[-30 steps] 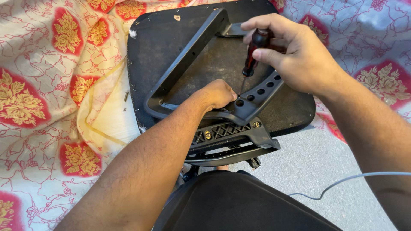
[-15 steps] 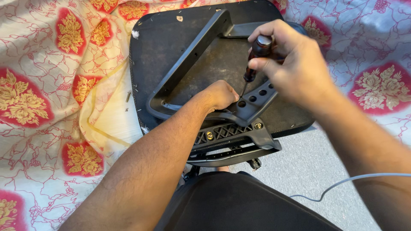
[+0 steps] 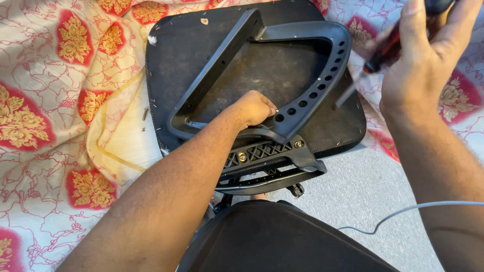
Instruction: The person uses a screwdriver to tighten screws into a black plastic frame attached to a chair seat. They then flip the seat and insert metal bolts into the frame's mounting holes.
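The right hand [image 3: 423, 70] is clenched around a screwdriver [image 3: 375, 63] with a red and black handle, its metal shaft angling down and left, the tip hanging just above the right edge of the seat, clear of the armrest's row of holes. The left hand [image 3: 254, 108] is closed on the black plastic armrest frame [image 3: 307, 95] at its near end, fingers curled under the bar beside the lowest hole.

A floral cloth [image 3: 60, 100] in cream, red and gold covers the surface to the left and top, bunched into folds beside the seat. The black seat pad [image 3: 191, 40] lies face down on it, its underside dusty and flecked with bits of debris. A grey floor [image 3: 373, 186] shows at the lower right. Another black padded part [image 3: 282, 242] sits at the bottom edge, nearest the camera.

The armrest frame rests on the seat underside as a loop, one straight bar running diagonally and one curved bar with holes. Below it a black bracket [image 3: 272, 156] with a lattice face carries two brass-coloured bolts. A thin grey cable [image 3: 403, 211] crosses the floor. A small loose screw [image 3: 144, 114] lies on the cloth just left of the seat.
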